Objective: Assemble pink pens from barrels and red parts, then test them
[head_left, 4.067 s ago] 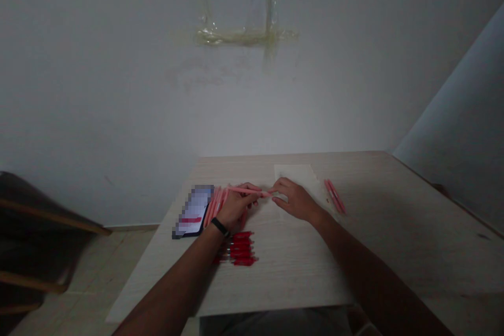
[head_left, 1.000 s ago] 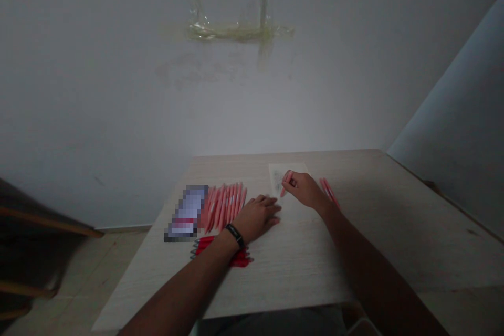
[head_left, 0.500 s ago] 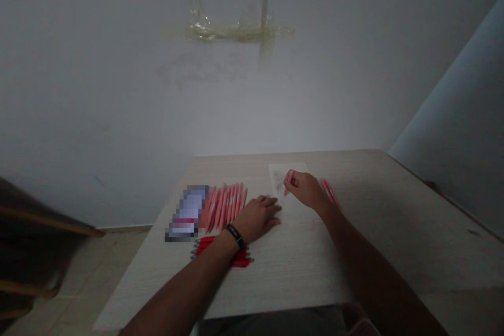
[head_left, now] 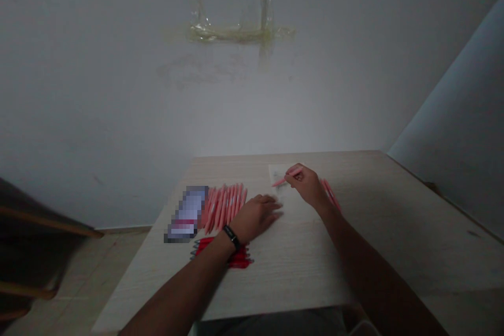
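Head view over a pale wood-grain bench (head_left: 378,231): the right hand (head_left: 307,185) grips a pink pen (head_left: 284,177) above a paper sheet (head_left: 277,174). Left of that sheet, the left hand (head_left: 255,215) lies open, palm down, near a fanned row of pink pens (head_left: 225,207) and a cluster of red pens (head_left: 224,253). More pink pens (head_left: 329,194) lie right of it; a taped wall (head_left: 240,34) rises beyond it.

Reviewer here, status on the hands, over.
Right hand pinching pink pen over paper sheet. Left hand flat on table, by pink pen row. Red pens near left wrist.
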A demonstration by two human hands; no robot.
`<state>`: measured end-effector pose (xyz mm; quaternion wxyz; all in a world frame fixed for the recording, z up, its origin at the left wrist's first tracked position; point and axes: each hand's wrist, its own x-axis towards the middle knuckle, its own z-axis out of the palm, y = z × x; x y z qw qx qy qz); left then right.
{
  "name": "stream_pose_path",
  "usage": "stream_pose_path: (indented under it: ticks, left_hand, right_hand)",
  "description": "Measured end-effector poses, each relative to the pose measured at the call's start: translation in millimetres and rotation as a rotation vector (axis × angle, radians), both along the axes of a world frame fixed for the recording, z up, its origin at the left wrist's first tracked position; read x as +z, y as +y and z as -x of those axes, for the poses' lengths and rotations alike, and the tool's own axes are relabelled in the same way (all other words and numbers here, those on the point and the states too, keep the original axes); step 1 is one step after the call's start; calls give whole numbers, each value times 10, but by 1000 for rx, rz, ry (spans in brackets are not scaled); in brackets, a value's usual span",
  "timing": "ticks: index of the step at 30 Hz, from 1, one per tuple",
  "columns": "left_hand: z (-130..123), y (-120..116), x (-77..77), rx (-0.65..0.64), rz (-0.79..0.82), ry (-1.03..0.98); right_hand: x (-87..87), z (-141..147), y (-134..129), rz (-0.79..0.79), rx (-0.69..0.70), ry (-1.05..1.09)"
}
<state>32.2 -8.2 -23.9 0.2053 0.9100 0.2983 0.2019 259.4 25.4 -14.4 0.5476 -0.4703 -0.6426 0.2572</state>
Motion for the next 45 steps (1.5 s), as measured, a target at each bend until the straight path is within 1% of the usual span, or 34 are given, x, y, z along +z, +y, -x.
stream_pose_path:
  ticks: [4,8,11,14,18,24,28,35,41,45]
  left_hand:
    - [44,11,50,131,126,-80]
    - [91,41,51,226,257,-224]
    - [100,76,10,245,384,-390]
    - [90,107,-42,231,465,-526]
    - [74,118,-76,244,509,-628]
    - [66,101,-43,196,562,-722]
    - [71,104,-32,214,548,-752]
    - [78,125,-75,227,545,-803]
    - [67,121,-40,277,523,-837]
    - [92,147,-44,362,544,-875]
  right_hand:
    - [15,57,-22,117,98,174]
    - [-10,170,-50,133,207,349]
    - [-46,250,-74,140,279,367]
    - [-78,303,-102,163,306,325]
    - [-125,338,-122,180,323,279]
    - [-181,379,-121,167,340,239]
    - [-167,418,-139,159,338,251]
    - [-103,457,-194,151,335,257]
    - [-128,456,-186,169,387,240]
    - [-120,382,-156,149,375,171]
